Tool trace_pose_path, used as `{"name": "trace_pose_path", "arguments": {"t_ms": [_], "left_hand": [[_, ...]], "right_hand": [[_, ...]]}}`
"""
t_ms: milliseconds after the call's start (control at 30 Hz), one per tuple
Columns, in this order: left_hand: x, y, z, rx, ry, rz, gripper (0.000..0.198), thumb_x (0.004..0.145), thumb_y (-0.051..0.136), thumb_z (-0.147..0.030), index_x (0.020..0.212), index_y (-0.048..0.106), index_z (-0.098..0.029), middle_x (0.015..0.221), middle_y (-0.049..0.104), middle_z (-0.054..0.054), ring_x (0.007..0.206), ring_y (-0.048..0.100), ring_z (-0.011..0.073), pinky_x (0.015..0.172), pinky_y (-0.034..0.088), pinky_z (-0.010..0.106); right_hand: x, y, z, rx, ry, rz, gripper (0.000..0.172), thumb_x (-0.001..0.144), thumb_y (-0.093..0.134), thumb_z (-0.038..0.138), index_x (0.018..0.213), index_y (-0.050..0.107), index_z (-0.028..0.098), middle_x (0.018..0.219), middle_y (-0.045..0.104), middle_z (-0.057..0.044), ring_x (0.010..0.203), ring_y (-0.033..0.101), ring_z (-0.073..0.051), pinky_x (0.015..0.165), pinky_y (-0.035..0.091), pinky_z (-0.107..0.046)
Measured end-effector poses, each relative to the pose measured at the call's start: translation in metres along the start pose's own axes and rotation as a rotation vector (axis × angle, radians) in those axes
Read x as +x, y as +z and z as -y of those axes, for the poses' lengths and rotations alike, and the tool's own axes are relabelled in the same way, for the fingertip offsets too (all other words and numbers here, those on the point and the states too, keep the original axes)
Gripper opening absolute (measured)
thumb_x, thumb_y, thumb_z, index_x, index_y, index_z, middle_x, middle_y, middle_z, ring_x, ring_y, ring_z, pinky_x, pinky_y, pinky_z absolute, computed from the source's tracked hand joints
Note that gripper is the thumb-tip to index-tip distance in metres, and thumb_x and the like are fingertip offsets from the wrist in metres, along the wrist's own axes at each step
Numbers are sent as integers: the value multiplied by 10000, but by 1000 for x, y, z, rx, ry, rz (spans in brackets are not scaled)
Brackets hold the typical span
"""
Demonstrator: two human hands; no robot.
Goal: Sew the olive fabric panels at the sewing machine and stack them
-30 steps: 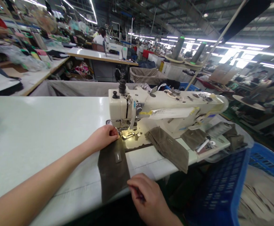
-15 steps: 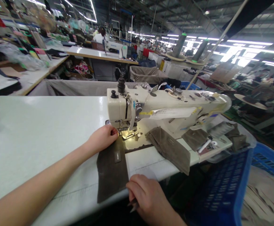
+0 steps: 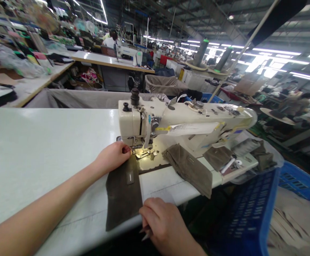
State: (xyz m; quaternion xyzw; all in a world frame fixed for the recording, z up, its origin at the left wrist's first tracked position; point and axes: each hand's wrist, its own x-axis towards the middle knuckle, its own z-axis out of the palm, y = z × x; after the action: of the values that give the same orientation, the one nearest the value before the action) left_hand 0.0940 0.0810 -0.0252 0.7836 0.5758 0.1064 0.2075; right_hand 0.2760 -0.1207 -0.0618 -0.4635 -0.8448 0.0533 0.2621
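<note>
My left hand (image 3: 115, 155) is closed in a pinch at the far end of a dark brown fabric piece (image 3: 123, 201), right beside the presser foot of the sewing machine (image 3: 133, 124). A small label (image 3: 130, 177) sits on that fabric, which lies flat on the pale table and reaches its front edge. At the near right corner of the fabric, my right hand (image 3: 161, 222) is curled shut. Two pointed tips of what look like thread snips (image 3: 145, 235) stick out below its fingers; the rest of the tool is hidden in the palm.
Folded brown fabric pieces (image 3: 188, 169) lie right of the needle plate. Farther right are a smaller fabric piece (image 3: 219, 158), a thread cone (image 3: 247, 146) and a clear plastic tray (image 3: 279, 161). A blue basket (image 3: 261, 213) with light cloth stands beside the table.
The whole view has shifted slightly. Both hands keep their places on the fabric, and the fabric lies as before under the machine.
</note>
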Motion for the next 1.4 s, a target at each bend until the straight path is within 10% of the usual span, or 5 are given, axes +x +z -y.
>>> {"name": "trace_pose_path", "arguments": {"t_ms": [467, 600, 733, 967, 1400], "left_hand": [[8, -1, 4, 55, -4, 4, 215, 813, 565, -339, 630, 557, -227, 640, 642, 29, 604, 605, 208, 561, 388, 292], [-6, -5, -1, 130, 48, -68, 186, 876, 553, -327, 890, 664, -178, 947, 710, 127, 874, 679, 289, 709, 491, 340], [-59, 3, -9, 373, 300, -279, 213, 915, 526, -243, 1009, 699, -162, 1096, 689, 183, 1051, 640, 380, 844, 524, 488], [-153, 40, 8, 198, 924, -203, 503, 794, 508, -77, 1228, 692, -252, 1144, 779, 59, 1017, 714, 241, 831, 609, 318], [-145, 38, 8, 305, 971, -386, 354, 1013, 403, -131, 1143, 727, -187, 1143, 763, 54, 1039, 692, 188, 856, 582, 271]], "right_hand": [[8, -2, -2, -61, -5, 70, 137, 877, 686, 110, 847, 587, 199, 839, 647, 3, 741, 614, -177, 536, 315, -315], [9, -4, -1, -39, 11, 80, 142, 854, 684, 84, 870, 598, 196, 869, 652, 1, 761, 618, -177, 551, 334, -310], [4, -7, 0, 1, 51, 122, 198, 825, 657, 59, 960, 624, 200, 948, 664, -14, 822, 633, -192, 582, 371, -300], [-10, -9, -3, 59, 67, 173, 395, 804, 583, 59, 1168, 618, 208, 1037, 661, -47, 851, 627, -208, 604, 414, -302], [5, -13, -6, 40, 134, 262, 327, 884, 633, 125, 1190, 618, 240, 1093, 644, -28, 917, 630, -198, 660, 418, -297]]}}
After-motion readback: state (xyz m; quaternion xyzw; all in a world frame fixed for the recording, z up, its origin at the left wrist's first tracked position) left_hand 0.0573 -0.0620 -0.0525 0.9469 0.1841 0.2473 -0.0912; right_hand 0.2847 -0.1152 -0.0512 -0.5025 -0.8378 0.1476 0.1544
